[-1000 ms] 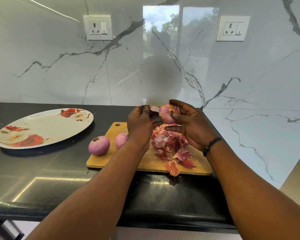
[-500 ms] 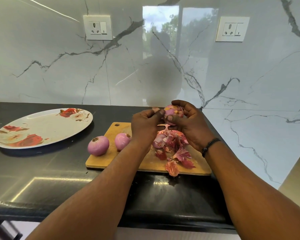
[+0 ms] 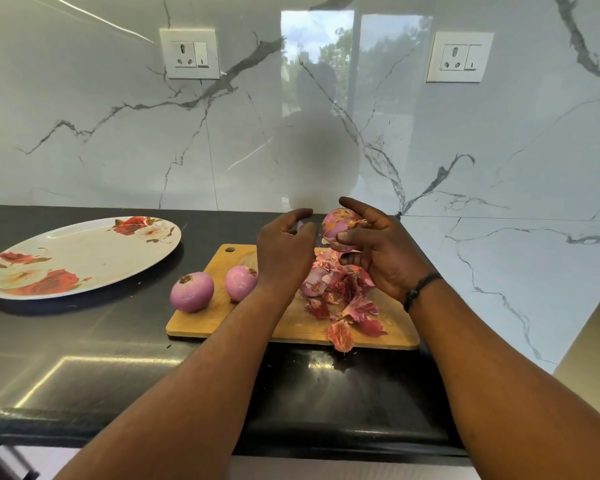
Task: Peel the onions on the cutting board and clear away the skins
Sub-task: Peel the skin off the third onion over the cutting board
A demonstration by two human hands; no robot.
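My right hand (image 3: 381,258) grips a partly peeled red onion (image 3: 338,226) above the far side of the wooden cutting board (image 3: 219,323); patches of dry skin still cling to its top. Just left of it, a small gap away, my left hand (image 3: 284,254) has its fingers curled and pinches a small scrap of onion skin (image 3: 299,225). Two peeled onions (image 3: 192,291) (image 3: 241,283) stand on the board's left end. A heap of red onion skins (image 3: 342,299) lies on the board under my hands, with one piece (image 3: 340,336) hanging over the near edge.
A large oval floral plate (image 3: 77,258) sits on the black counter (image 3: 118,368) to the left of the board. The marble wall behind carries two sockets (image 3: 189,54) (image 3: 459,57). The counter's front edge runs close below my forearms.
My left hand has drawn away from the onion to the left, taking a scrap of skin with it. My right hand still holds the onion, turned slightly.
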